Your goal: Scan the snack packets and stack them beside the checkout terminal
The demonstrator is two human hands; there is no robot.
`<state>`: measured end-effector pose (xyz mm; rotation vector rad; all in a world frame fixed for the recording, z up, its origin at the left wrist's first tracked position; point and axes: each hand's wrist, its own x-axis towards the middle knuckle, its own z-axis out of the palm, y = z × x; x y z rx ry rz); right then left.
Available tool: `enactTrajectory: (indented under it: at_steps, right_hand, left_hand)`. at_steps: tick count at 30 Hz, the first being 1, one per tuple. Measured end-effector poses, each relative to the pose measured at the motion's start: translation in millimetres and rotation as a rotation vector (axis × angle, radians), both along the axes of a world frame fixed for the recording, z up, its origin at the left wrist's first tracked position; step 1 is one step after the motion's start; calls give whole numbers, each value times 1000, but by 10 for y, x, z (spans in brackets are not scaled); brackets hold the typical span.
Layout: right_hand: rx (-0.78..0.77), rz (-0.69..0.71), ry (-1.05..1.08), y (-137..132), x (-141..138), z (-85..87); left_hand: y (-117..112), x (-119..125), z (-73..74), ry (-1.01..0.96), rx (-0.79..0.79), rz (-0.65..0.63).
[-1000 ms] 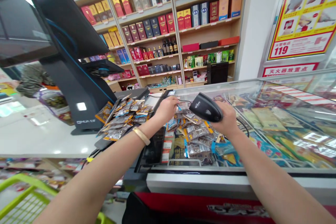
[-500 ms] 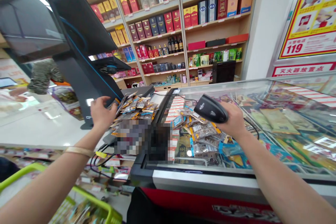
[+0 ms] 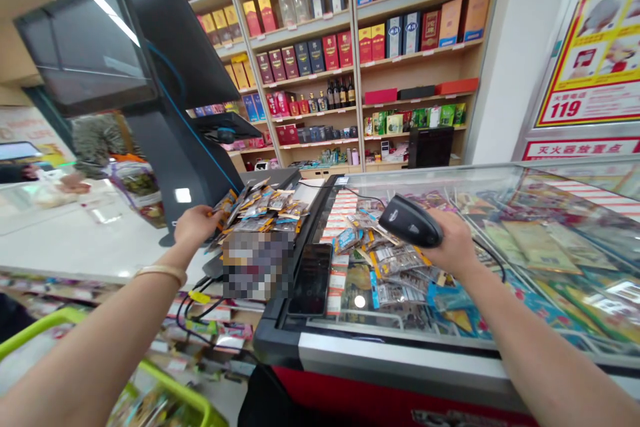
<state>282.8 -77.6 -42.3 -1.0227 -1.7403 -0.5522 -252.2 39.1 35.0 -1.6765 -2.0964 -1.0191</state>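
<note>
My right hand grips a black handheld barcode scanner over several small snack packets lying on the glass lid of a chest freezer. My left hand, a bracelet on its wrist, is closed on a small snack packet at the left edge of a second pile of packets. That pile lies at the foot of the black checkout terminal.
A dark phone lies on the freezer lid near its left edge. A white counter runs to the left with bagged goods on it. A green shopping basket sits below. Shelves of boxed goods fill the back wall.
My left hand went from the packets on the freezer lid to the left pile by the terminal, carrying a packet. The scanner hand stayed over the freezer pile.
</note>
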Motion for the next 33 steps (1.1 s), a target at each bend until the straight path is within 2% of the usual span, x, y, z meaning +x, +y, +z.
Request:
enactTrajectory:
  at_steps: [2,5,10,12,14,17,19,22,27,33]
  right_hand:
    - [27,6,-1,-1,-2,5]
    - [-4,-2,0,2,-5,9]
    - [-7,-20,-1,7,-19,-11]
    - [-14,-22,3,4,-26,-21]
    - [-38,-23,8,0,-32,-26]
    - [-62,-20,11,-5,-35,-21]
    - [-73,-13,2,-6,-36,-13]
    - [-76,6,-7,-9,-46,0]
    - [-79,51,-12,-20,-81,26]
    - [-140,84,-28,-27,-104,57]
  left_hand:
    - [11,-4,8,9,53,-9]
    - [-19,-16,20,83,263,-79]
    - [-216,113,122,160,443,-103]
    - [-313,251,183,216,505,-205]
    - [-402,431,240,309,551,-376]
    - [-514,738,304,548,605,-610]
    - [-579,936,325,694,615,-711]
    - [-666,1188,314,791,585,-847]
    - [-768,1491,242,834,537,-1060]
    - [-855,1702,221,838,460,-1174]
